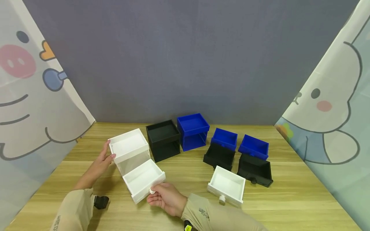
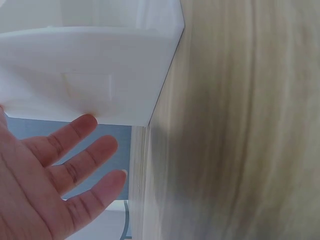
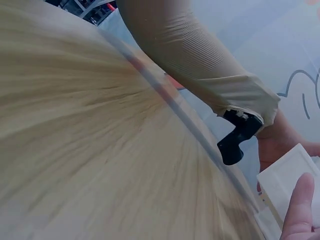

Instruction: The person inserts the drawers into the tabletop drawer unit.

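A white cabinet shell with a shallow tray top stands at the left of the table. My left hand rests against its left side, thumb near the front corner. In the left wrist view the left fingers are straight and spread, one fingertip at the white wall's edge. With thumb and fingers my right hand pinches the round knob of a white drawer. The drawer's back end is at the cabinet's lower opening, and most of it sticks out in front. The right wrist view shows only part of the right hand.
A black cabinet shell and a blue one stand to the right. Beyond them lie two blue drawers, two black drawers and another white drawer. A grey backdrop rises behind the table.
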Tool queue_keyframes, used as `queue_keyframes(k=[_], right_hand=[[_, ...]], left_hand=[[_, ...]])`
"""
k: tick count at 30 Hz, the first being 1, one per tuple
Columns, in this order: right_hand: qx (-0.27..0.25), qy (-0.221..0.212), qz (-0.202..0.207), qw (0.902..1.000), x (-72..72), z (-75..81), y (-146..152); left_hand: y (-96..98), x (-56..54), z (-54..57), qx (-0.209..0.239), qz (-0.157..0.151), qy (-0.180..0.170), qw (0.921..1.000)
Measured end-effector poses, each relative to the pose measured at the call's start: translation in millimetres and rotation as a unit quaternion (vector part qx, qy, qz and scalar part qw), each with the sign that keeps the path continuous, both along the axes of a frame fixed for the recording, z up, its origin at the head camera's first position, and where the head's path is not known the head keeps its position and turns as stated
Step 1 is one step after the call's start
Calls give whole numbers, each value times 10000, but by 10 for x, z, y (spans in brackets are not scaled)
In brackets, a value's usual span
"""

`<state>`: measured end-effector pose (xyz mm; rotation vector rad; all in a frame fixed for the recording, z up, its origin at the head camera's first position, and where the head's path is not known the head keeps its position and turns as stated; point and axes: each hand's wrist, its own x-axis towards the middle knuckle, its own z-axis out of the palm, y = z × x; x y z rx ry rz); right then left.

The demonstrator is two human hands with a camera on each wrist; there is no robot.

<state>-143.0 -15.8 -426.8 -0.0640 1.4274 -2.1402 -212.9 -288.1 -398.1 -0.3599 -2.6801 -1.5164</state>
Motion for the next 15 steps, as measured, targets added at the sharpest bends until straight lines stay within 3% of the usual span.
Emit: queue_keyframes(k=[10, 15], right_hand=[[31, -61, -110, 9999, 31, -34, -123], [90, 16, -8, 10000, 0, -35, -125]], left_hand=[[1, -30, -13, 36, -13, 140, 9999], [11, -4, 34, -160, 186, -375, 9990]])
